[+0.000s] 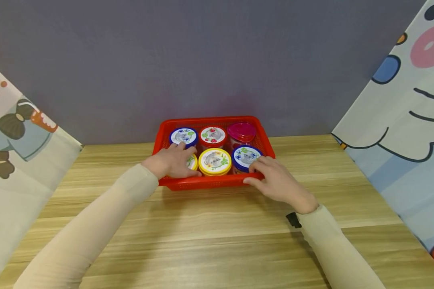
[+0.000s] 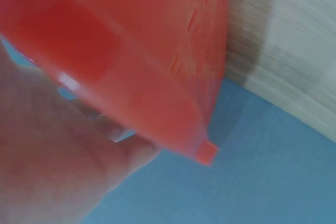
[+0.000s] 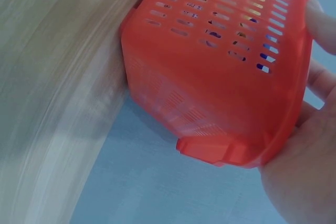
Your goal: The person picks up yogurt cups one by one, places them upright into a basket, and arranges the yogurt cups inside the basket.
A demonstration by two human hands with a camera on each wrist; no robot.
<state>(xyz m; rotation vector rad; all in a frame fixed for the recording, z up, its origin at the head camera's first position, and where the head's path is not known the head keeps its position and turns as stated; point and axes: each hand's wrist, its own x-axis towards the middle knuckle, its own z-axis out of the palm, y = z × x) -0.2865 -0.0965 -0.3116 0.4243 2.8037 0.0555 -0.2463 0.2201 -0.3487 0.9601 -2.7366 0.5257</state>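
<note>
A red plastic basket (image 1: 199,184) holds several round jars with printed lids. My left hand (image 1: 173,161) reaches over the near left corner and grips a yellow-lidded jar (image 1: 192,162), thumb on its near side, covering much of the lid. At the near right, my right hand (image 1: 275,180) holds the basket's rim, the thumb outside and the fingers over the edge by a blue-lidded jar (image 1: 244,157). Another yellow-lidded jar (image 1: 215,161) sits between the hands. In the left wrist view, the basket wall (image 2: 131,77) hides the left fingertips.
Behind these stand a second blue-lidded jar (image 1: 183,136), a red-lidded jar (image 1: 213,135) and a container with a pink lid (image 1: 241,131). The basket sits on a wood-grain table (image 1: 202,241) close to a grey back panel (image 1: 209,60). Cartoon-printed panels (image 1: 412,104) flank the sides.
</note>
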